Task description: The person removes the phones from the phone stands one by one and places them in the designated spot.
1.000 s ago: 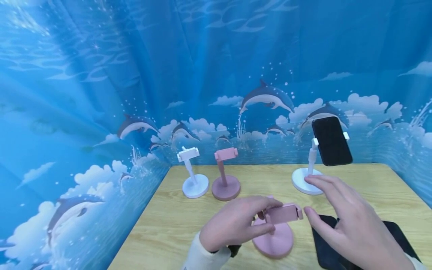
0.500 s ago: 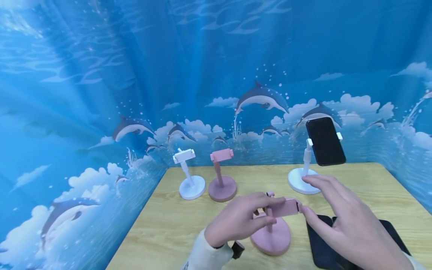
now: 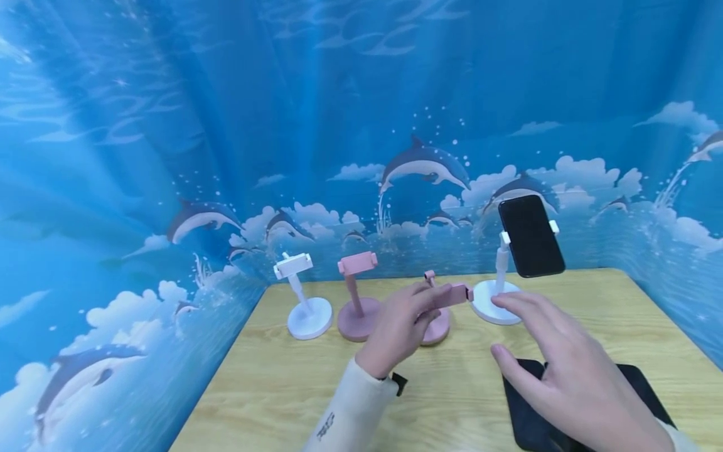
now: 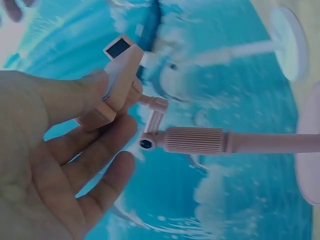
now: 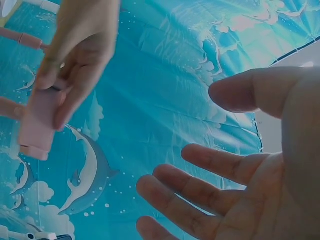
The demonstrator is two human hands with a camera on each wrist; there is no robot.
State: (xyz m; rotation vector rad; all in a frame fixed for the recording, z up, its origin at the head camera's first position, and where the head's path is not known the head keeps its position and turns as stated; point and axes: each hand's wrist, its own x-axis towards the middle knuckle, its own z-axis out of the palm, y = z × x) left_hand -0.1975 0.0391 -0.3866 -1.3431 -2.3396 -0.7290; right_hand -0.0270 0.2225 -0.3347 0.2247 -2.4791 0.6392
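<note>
My left hand pinches the clamp head of a pink phone stand, thumb on one side and fingers on the other. In the left wrist view the stand's clamp sits between thumb and fingers, above a ribbed neck and a straight pole. Its round base is partly hidden behind the hand in the head view. My right hand hovers at the right with fingers spread and nothing in it. Flat black phones lie beneath it, partly covered.
Along the back of the wooden table stand a white phone stand, another pink phone stand and a white stand holding a black phone. A blue dolphin curtain hangs behind and at the left.
My left hand has carried the pink phone stand from the front of the table to the back, between the other pink stand and the phone-bearing white one. My right hand has come away from its clamp.
</note>
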